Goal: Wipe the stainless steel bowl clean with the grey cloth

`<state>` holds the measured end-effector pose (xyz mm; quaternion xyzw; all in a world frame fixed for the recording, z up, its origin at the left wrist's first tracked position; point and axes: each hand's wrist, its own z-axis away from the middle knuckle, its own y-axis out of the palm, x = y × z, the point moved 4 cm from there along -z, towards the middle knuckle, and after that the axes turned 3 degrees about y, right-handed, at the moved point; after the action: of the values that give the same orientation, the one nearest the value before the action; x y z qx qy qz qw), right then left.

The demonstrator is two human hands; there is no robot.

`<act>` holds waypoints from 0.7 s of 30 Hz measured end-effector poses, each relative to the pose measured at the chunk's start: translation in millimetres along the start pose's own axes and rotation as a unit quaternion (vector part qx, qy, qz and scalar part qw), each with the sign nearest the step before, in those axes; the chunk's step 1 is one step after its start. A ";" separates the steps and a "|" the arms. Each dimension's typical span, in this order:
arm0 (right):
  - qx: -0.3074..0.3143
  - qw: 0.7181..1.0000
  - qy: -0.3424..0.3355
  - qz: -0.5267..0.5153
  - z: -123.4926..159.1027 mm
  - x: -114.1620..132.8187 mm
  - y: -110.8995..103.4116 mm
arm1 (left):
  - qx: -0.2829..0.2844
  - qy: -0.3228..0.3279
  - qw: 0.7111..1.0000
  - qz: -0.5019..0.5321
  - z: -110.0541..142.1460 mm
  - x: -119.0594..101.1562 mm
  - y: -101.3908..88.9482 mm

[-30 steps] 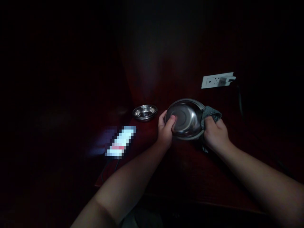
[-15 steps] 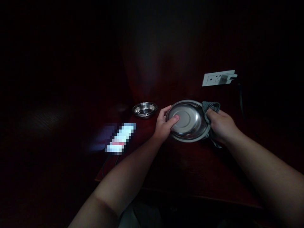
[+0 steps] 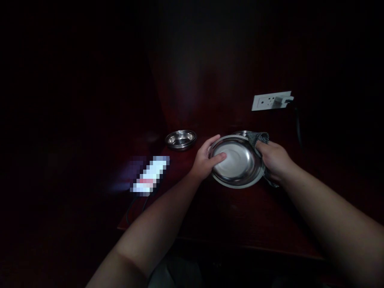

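Observation:
My left hand [image 3: 207, 159] grips a shallow stainless steel bowl [image 3: 237, 162] by its left side, the thumb lying across the metal face. The bowl is tilted toward me above the dark red table [image 3: 240, 224]. At its right rim, my right hand [image 3: 274, 158] is closed on a grey-green knit cloth [image 3: 259, 140] folded over the edge. Fingers behind the bowl and inside the cloth are hidden. Partly covered behind the bowl, the rim of another metal dish [image 3: 243, 132] shows.
Stacked metal bowls [image 3: 181, 140] stand on the table left of my hands. Nearer me lies a lit phone [image 3: 151, 176], its screen blurred out, with a cable running from it. A white wall socket [image 3: 271, 101] holds a plug with a dark cord at the back right.
Both hands have brought the bowl slightly lower and nearer, with its tilt changed a little. The rim of the dish behind it has come into view. The camera view has shifted slightly.

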<state>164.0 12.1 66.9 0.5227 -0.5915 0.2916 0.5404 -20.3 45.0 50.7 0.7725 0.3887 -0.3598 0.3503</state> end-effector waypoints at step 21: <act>-0.028 0.999 0.041 -0.012 0.5 -16.3 -11.4 | -0.061 -0.058 0.996 -0.033 4.1 5.1 4.9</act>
<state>172.4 13.4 48.9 0.5016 -0.5706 0.2895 0.5822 -15.0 41.3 45.7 0.7144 0.4137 -0.3912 0.4067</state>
